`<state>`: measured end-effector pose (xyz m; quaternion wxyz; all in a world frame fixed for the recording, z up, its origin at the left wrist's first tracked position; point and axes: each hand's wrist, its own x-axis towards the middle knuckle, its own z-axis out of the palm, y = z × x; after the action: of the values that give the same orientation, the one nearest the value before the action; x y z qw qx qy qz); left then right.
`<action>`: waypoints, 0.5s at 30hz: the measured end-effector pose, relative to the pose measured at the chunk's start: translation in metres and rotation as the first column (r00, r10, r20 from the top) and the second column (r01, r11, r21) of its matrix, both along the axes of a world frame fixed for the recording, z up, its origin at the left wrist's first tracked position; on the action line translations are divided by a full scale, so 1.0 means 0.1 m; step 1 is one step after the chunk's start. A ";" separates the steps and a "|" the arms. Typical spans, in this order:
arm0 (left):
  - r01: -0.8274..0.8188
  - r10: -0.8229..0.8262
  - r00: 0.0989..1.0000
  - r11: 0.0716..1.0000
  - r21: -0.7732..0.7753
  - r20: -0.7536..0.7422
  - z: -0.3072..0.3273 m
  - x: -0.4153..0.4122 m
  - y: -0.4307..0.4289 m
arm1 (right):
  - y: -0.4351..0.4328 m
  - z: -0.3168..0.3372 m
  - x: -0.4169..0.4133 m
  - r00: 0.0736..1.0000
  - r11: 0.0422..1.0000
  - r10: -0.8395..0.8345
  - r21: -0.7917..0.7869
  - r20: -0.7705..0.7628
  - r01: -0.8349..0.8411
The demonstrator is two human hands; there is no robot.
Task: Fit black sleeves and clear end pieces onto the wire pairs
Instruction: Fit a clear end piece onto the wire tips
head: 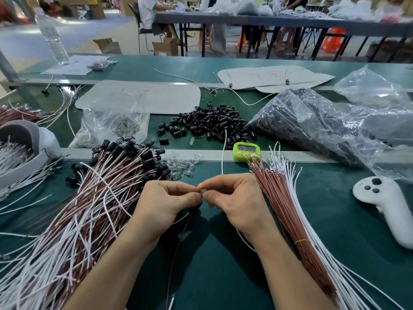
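My left hand (166,199) and my right hand (232,198) meet fingertip to fingertip over the green mat, pinching a small clear end piece (202,191) between them. A brown and white wire pair (176,253) trails from under my left hand toward me. A black sleeve shows as a dark shape just below my left fingertips. Loose black sleeves (209,124) lie heaped behind. Loose clear end pieces (182,164) sit beside the pile of fitted wire pairs (89,198) at the left. A banded bundle of bare red and white wires (288,209) lies at the right.
A green timer (246,151) stands behind my hands. A white controller (384,204) lies far right. Plastic bags of black sleeves (312,121) and clear pieces (116,126) sit behind. A white headset (24,148) rests at the left edge. People work at a far table.
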<state>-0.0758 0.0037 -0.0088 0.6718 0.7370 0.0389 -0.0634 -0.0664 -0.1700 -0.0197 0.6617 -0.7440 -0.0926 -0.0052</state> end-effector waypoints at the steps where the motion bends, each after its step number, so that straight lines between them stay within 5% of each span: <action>1: -0.001 0.001 1.000 1.000 -0.014 0.000 0.00 0.00 0.00 | 0.01 0.00 0.00 1.000 1.000 -0.004 -0.002 0.001 0.004; 15: -0.124 0.124 0.992 0.992 -0.012 0.036 0.01 -0.08 -0.09 | 0.04 0.03 -0.06 0.997 0.993 -0.082 -0.086 0.012 0.082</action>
<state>-0.0842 -0.0055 -0.0081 0.6787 0.7308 0.0721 -0.0082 -0.0726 -0.1660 -0.0169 0.6279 -0.7749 -0.0648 -0.0314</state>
